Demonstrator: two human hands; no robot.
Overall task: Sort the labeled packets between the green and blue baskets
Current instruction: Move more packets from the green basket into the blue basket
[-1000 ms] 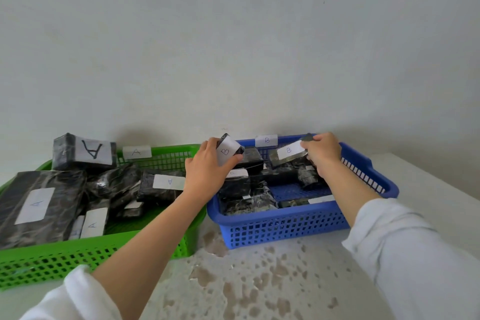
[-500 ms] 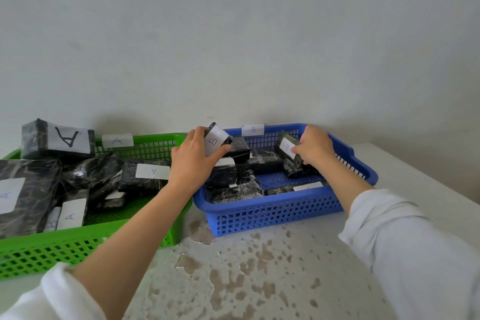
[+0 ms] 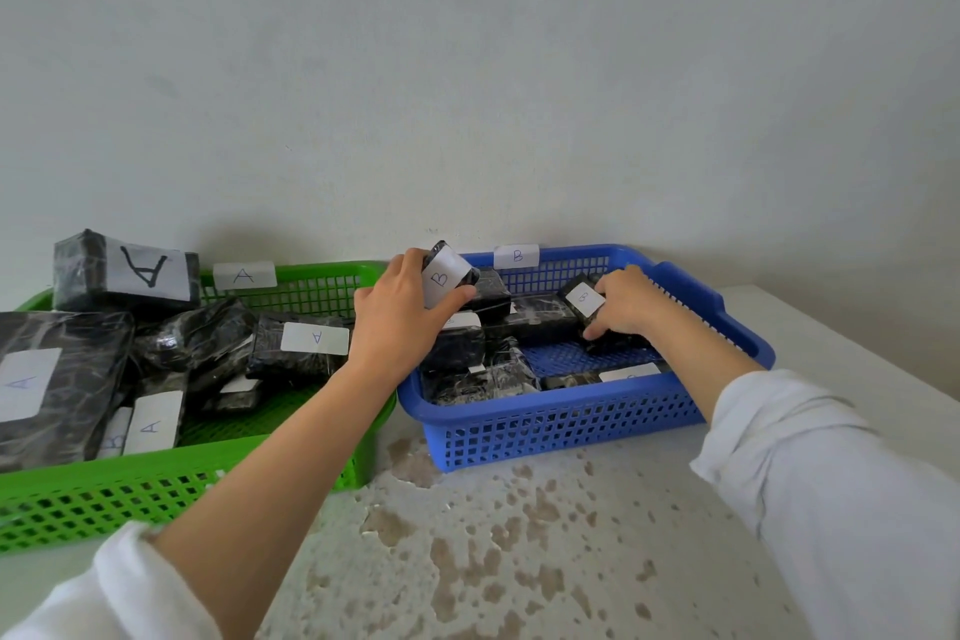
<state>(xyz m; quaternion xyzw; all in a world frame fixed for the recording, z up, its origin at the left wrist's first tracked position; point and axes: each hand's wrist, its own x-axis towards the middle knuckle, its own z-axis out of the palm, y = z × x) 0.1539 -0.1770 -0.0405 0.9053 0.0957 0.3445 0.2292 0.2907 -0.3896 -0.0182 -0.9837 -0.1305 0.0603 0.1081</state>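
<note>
though partly hidden, packets beneath hands

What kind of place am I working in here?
Likely a plain sorting station, not a home: a bare white wall, a stained white table, and the green basket and blue basket tagged A and B.

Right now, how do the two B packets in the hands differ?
The left hand holds its B packet lifted over the blue basket edge; the right hand presses its B packet low among others. The left one's label looks bigger. Both are black-wrapped.
</note>
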